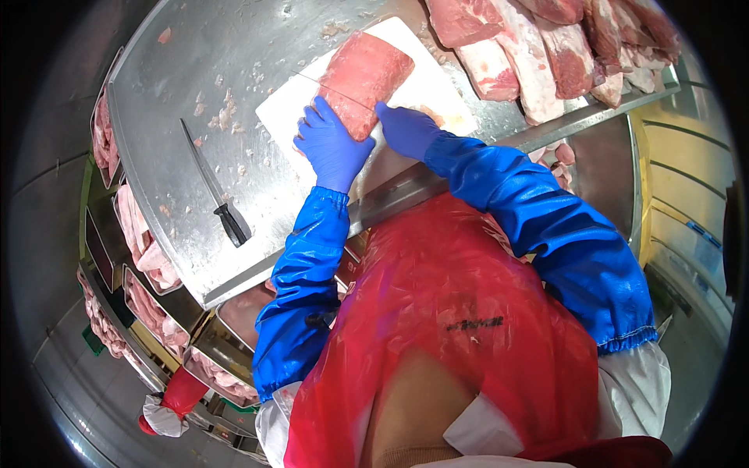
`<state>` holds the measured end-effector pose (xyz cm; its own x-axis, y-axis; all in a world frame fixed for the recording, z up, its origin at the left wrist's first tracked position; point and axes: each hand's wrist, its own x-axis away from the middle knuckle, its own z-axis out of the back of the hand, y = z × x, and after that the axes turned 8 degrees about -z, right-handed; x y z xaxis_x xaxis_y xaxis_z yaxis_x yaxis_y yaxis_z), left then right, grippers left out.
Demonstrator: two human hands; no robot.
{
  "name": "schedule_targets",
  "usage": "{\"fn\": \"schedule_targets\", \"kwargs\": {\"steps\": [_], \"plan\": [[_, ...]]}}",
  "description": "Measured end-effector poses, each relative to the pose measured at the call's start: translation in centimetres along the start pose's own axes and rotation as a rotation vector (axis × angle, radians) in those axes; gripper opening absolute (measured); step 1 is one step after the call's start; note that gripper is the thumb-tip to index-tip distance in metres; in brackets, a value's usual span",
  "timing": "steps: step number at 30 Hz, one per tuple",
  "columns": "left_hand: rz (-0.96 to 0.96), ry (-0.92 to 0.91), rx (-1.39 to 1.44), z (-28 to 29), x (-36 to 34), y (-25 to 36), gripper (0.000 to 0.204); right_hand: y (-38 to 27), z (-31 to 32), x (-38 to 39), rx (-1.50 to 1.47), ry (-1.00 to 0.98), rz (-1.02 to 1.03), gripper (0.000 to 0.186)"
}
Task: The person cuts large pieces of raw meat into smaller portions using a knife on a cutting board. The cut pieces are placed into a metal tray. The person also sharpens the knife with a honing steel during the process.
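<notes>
"On the white board, what lay under the hands?"

"One thick pink block of meat, set at a slant, its near end toward the person."

"How was the left hand?"

"Gloved in blue, it rested on that near end, fingers spread along the left side, thumb set apart from them."

"And the right hand?"

"Curled into a fist beside the meat's right edge, gripping a knife. The handle was hidden, but the thin blade, seen edge-on, crossed the meat and reached past its left side."

"What else was about?"

"A sharpening steel with a black handle lay on the metal table, left of the board. More cuts were heaped beyond the board's right side."
</notes>
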<state>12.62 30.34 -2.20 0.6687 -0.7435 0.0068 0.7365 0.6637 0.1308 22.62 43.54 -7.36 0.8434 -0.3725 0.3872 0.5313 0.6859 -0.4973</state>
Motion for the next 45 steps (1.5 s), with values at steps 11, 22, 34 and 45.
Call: {"fn": "schedule_targets", "kwargs": {"steps": [11,22,34,45], "plan": [[0.342,-0.308,1.080,1.7,-7.9,-13.5,0.071,5.3,2.2,9.7,-0.055,-0.095,-0.132,0.027],[0.365,-0.409,1.479,-0.8,-12.9,-9.5,0.045,9.7,10.6,3.8,-1.104,-0.045,-0.332,0.038],[0.451,-0.022,1.319,5.0,18.7,-14.6,0.074,-7.9,0.2,2.9,-0.536,-0.808,0.117,0.039],[1.264,0.510,0.786,-8.0,51.6,-12.3,0.028,-20.1,-12.4,11.7,-0.529,-1.234,0.352,0.031]]}}
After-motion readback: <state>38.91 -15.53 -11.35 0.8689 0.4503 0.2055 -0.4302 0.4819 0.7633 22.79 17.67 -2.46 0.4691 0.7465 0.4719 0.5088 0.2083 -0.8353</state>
